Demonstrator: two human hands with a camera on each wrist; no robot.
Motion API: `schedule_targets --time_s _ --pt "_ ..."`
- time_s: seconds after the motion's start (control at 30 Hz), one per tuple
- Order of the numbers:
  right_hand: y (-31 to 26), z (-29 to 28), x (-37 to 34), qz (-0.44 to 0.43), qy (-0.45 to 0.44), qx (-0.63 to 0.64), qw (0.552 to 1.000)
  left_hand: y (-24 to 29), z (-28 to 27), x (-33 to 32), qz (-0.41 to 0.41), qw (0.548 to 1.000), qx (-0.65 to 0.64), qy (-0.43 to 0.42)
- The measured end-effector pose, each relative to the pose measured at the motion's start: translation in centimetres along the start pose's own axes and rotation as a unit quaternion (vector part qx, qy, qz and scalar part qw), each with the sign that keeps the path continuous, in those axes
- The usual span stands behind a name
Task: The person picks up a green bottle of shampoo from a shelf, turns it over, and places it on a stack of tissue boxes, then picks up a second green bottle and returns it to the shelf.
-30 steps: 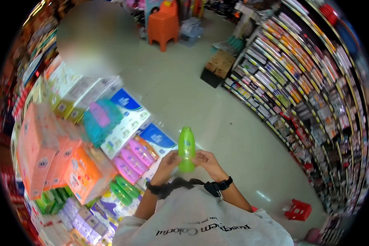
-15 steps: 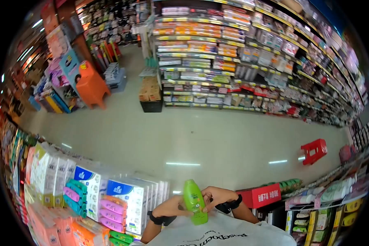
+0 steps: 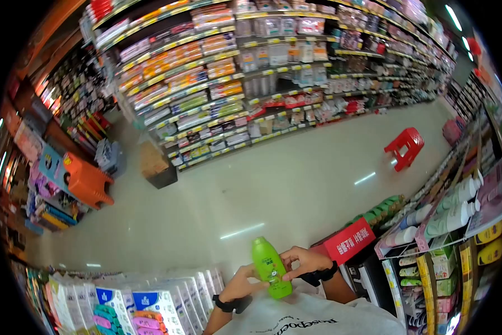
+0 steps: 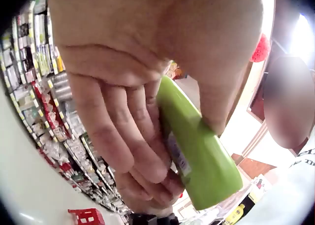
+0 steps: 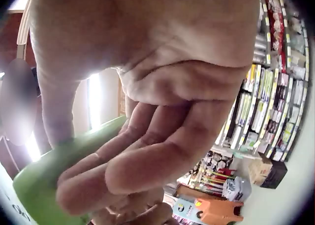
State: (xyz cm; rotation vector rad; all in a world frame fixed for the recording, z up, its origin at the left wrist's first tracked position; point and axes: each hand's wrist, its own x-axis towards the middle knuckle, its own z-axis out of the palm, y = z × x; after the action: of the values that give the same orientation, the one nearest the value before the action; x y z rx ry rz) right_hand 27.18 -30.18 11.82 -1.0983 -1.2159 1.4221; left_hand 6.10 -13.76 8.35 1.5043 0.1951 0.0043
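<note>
A green bottle (image 3: 271, 268) is held in front of the shirt, tilted slightly, its printed face up in the head view. The left hand (image 3: 244, 283) grips its left side, thumb across the front. From the right, the right hand (image 3: 304, 261) pinches it between thumb and fingers. In the left wrist view the bottle (image 4: 197, 151) lies between the thumb and curled fingers of the left hand (image 4: 133, 87). The right wrist view shows the right hand (image 5: 147, 97) with its fingers behind the bottle (image 5: 44, 180).
Stocked shelves (image 3: 217, 72) run across the back. A red stool (image 3: 405, 148) and an orange stool (image 3: 88, 180) stand on the floor (image 3: 206, 212). Tissue packs (image 3: 175, 301) are at lower left, a red box (image 3: 348, 241) and bottle racks at right.
The head view has swung toward the right, bringing the bottle rack into sight and moving the tissue packs lower left. Both hands still hold the green bottle, whose printed face now shows more clearly.
</note>
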Motion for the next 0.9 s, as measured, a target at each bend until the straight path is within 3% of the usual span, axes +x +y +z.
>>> schedule_targets --time_s 0.1,0.2,0.43,0.5,0.73,0.9 --pt "1.2 -0.9 -3.5 -0.017 0.084 0.009 0.996 1.2 2.0 3.5 -0.036 0.999 -0.022 -0.006" --pt "1.6 -1.3 -6.3 0.018 0.132 0.100 0.986 1.6 3.9 6.3 -0.054 0.998 -0.014 -0.005" --pt "3.9 -3.7 -9.2 -0.026 0.193 0.148 0.970 2.9 6.0 11.8 -0.043 0.998 0.033 -0.043" --pt "3.4 -4.7 -9.2 -0.021 0.213 0.171 0.962 4.4 6.3 13.0 -0.072 0.996 0.027 -0.047" --pt "4.4 -10.0 -7.6 -0.041 0.237 0.205 0.949 4.4 4.1 19.3 -0.071 0.993 0.085 -0.042" --pt "4.9 -14.3 -5.1 -0.126 0.342 0.228 0.903 4.9 1.5 26.6 -0.053 0.991 0.085 -0.087"
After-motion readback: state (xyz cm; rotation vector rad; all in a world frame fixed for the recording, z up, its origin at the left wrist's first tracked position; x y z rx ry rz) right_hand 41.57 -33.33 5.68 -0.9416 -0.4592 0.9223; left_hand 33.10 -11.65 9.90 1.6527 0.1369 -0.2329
